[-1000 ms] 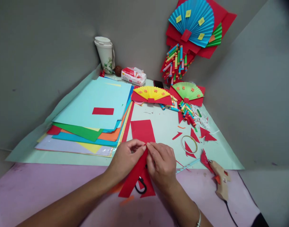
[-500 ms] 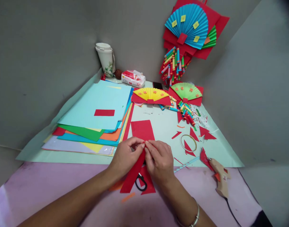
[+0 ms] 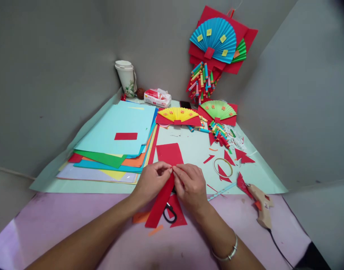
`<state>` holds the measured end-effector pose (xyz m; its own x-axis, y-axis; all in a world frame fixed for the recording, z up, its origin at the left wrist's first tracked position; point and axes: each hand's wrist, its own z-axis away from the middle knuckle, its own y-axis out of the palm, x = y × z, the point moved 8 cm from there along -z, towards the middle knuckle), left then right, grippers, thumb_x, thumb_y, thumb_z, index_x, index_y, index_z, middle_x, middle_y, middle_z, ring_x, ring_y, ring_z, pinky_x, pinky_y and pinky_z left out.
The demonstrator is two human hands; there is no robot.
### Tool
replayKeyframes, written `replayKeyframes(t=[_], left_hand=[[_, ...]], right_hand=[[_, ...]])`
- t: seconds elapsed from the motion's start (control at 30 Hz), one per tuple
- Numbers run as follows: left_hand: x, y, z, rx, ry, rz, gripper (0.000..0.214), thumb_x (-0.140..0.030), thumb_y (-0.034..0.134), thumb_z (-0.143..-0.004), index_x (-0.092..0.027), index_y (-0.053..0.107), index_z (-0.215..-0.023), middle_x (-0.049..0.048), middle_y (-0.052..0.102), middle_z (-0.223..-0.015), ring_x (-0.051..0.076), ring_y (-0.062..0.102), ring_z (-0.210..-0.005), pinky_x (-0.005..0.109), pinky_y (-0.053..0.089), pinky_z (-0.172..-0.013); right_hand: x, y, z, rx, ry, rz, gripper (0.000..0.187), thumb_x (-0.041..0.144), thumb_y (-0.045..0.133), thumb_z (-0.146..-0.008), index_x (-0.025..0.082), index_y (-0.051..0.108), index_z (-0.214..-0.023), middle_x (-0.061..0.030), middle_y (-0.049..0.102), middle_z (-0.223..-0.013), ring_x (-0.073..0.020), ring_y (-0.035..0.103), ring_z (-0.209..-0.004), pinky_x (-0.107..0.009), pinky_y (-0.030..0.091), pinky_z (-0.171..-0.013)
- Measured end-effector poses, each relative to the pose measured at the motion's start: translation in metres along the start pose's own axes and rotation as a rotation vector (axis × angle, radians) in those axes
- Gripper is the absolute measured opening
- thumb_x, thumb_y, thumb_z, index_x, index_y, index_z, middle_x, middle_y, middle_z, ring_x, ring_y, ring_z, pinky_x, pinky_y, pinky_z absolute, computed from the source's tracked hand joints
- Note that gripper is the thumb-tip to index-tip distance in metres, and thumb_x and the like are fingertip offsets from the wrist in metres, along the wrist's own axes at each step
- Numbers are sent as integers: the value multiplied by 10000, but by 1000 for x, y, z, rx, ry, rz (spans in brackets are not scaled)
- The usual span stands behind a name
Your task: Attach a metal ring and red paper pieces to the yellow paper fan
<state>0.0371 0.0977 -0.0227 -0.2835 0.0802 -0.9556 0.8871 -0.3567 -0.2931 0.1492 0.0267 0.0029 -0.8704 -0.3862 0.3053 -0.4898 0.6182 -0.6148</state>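
My left hand (image 3: 153,179) and my right hand (image 3: 191,186) meet fingertip to fingertip over the front of the table. Both pinch the top end of a red paper strip (image 3: 160,202), a tiny bit of red showing between the tips. From there the strip slants down to the lower left. Under it lie scissors, with one black handle loop (image 3: 169,213) visible, and a red paper offcut (image 3: 179,213). Just beyond my fingers is a flat red paper rectangle (image 3: 169,153), its near end covered by my hands.
To the left lies a stack of coloured paper (image 3: 112,120) with a small red rectangle (image 3: 126,136) on it. A glue gun (image 3: 260,204), a tape roll (image 3: 223,167) and red scraps are at right. A yellow fan (image 3: 178,114), green fan (image 3: 218,109) and cup (image 3: 126,78) stand behind.
The camera view has tilted slightly, so the background sits lower in the picture. My hands keep nearly the same pinch at the strip's end.
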Motion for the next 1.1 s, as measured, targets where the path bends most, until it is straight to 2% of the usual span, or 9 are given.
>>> replayKeyframes(t=[0.3,0.63,0.83,1.1], left_hand=[[-3,5,3,15,41,-84,181,-302,555,-828,-193,700,-829,31,721,-774,195,656,-737,295,489,-694],[-11,4,4,10,104,-183,167,-281,543,-847,-213,696,-841,19,736,-816,185,671,-757,275,492,-718],[-3,6,1,38,58,-158,166,-287,549,-849,-214,698,-846,19,741,-850,187,671,-809,274,479,-738],[2,10,0,75,-50,-93,213,-340,547,-831,-189,692,-797,21,719,-755,193,649,-720,283,470,-665]], right_hand=[[-8,-3,-1,16,78,-29,150,141,578,-893,196,695,-971,-77,716,-947,-205,634,-913,-387,501,-841],[-6,-4,-2,27,39,7,185,138,569,-906,193,680,-1042,-82,720,-970,-206,635,-920,-378,497,-844],[-10,0,0,65,38,8,172,133,569,-904,195,673,-1026,-70,721,-959,-206,631,-914,-374,482,-842],[-15,1,1,111,114,-43,146,130,560,-893,186,670,-972,-66,714,-928,-200,612,-885,-362,473,-820]])
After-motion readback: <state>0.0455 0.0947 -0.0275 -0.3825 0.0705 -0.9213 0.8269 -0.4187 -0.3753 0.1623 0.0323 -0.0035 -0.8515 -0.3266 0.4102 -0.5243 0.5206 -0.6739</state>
